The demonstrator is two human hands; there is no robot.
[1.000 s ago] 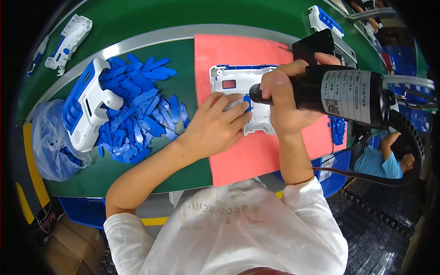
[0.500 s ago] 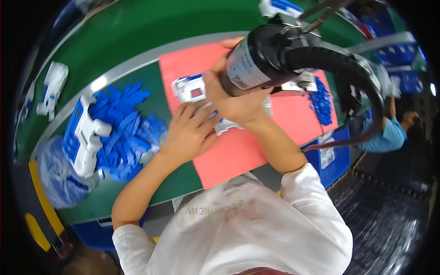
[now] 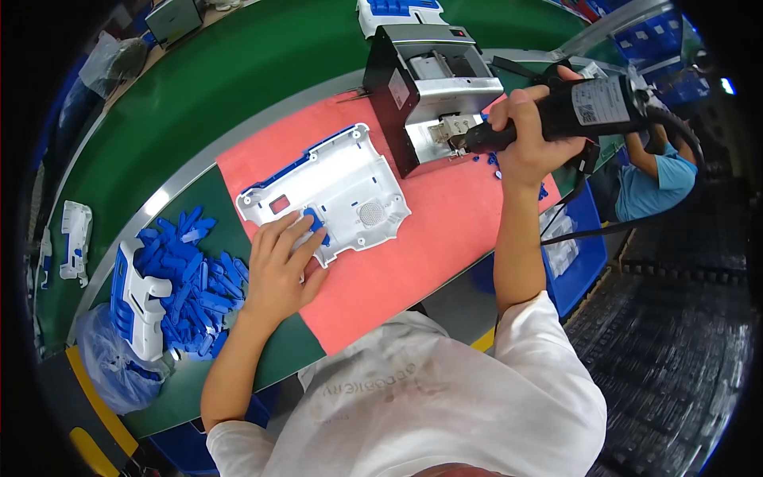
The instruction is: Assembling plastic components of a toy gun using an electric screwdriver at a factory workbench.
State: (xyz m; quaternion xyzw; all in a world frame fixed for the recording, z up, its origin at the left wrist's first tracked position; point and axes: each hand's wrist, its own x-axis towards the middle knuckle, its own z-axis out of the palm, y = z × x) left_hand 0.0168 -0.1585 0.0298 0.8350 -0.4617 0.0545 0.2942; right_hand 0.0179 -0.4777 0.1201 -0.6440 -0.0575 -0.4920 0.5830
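The right hand (image 3: pixel 528 143) is clenched around the black power driver (image 3: pixel 592 107); the driver's nose points left of this grip, at the metal machine (image 3: pixel 401 107). The left hand (image 3: pixel 276 274) rests its fingers on the blue strip (image 3: pixel 314 225); whether it pinches cannot be told. The white shell (image 3: pixel 342 175) extends beyond and right of these fingers.

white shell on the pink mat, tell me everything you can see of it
The white shell looks like moulded plastic, lying hollow side up and skewed on the pink mat. A blue strip lines its far edge. It has a rectangular window at the left, a round perforated patch at the right and small round posts. The left hand reaches over the near edge to a blue piece inside.
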